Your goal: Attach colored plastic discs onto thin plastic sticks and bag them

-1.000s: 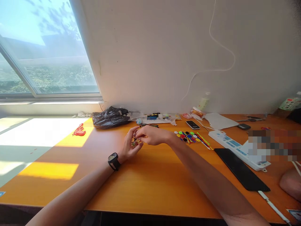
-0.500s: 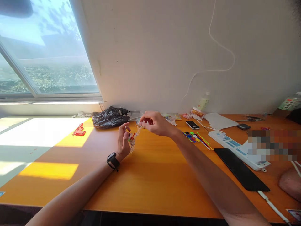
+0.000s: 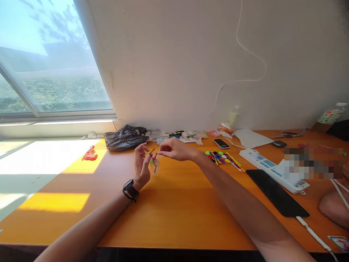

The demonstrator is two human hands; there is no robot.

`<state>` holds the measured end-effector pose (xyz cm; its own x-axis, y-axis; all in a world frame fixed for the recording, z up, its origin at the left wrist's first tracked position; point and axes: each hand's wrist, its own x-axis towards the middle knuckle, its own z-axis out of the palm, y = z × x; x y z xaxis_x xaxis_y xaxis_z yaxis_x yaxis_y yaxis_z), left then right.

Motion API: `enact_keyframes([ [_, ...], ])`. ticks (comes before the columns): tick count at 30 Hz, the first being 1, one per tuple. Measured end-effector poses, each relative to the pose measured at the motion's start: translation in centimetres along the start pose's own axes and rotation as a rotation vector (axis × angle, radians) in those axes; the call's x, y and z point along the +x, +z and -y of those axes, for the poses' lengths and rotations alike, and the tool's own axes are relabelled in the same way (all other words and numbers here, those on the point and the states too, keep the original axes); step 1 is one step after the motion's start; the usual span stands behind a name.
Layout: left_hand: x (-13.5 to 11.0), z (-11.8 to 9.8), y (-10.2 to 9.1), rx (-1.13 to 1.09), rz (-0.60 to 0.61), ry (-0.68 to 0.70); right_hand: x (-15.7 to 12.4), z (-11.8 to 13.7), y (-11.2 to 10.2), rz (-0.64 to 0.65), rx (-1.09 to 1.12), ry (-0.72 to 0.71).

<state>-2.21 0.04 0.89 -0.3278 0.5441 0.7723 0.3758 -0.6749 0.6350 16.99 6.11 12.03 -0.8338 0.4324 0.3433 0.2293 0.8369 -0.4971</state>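
Note:
Above the middle of the wooden table (image 3: 163,214), I hold a small clear plastic bag (image 3: 157,164) with red, green, blue and other coloured plastic pieces in it. My left hand (image 3: 142,165), with a black watch (image 3: 130,190) on the wrist, is closed on the bag's left side. A thin black piece (image 3: 152,151) sticks up by the left thumb; whether it lies inside the bag cannot be made out. My right hand (image 3: 178,149) pinches the bag's upper right edge, its fingertips partly hidden behind the hand.
A red toy gun (image 3: 90,153) lies left, before a black plastic bag (image 3: 125,138). Right of my hands are coloured discs and sticks (image 3: 225,158), a phone (image 3: 221,143), a power strip (image 3: 268,169) and a black tablet-like slab (image 3: 278,193). Another person's arm (image 3: 334,209) rests at far right.
My right hand has moved slightly down and left, closer to my left hand. The thin black piece now shows clearly above the left thumb. The camera view has shifted a little.

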Motion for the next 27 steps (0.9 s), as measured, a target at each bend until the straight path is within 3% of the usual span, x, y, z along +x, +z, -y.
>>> enact_keyframes([
  [4,0.1,0.4,-0.2,0.08,0.043,0.004,-0.3,-0.5,-1.3,-0.18,0.012,-0.001],
  [12,0.0,1.8,-0.3,0.07,0.141,-0.179,-0.9,-1.1,-2.5,-0.146,-0.031,0.038],
  [15,-0.1,1.8,-0.1,0.004,0.291,-0.301,-0.9,-1.0,-2.3,-0.142,-0.012,-0.018],
  [19,-0.2,1.0,0.6,-0.273,0.58,-0.497,-0.9,-1.1,-2.2,-0.168,0.006,-0.05],
  [22,-0.1,0.4,1.0,-0.396,0.706,-0.555,-1.1,-1.5,-2.3,-0.144,-0.017,-0.023],
  [27,-0.3,0.6,1.1,-0.364,0.653,-0.503,-1.7,-2.2,-2.7,0.011,0.002,0.058],
])
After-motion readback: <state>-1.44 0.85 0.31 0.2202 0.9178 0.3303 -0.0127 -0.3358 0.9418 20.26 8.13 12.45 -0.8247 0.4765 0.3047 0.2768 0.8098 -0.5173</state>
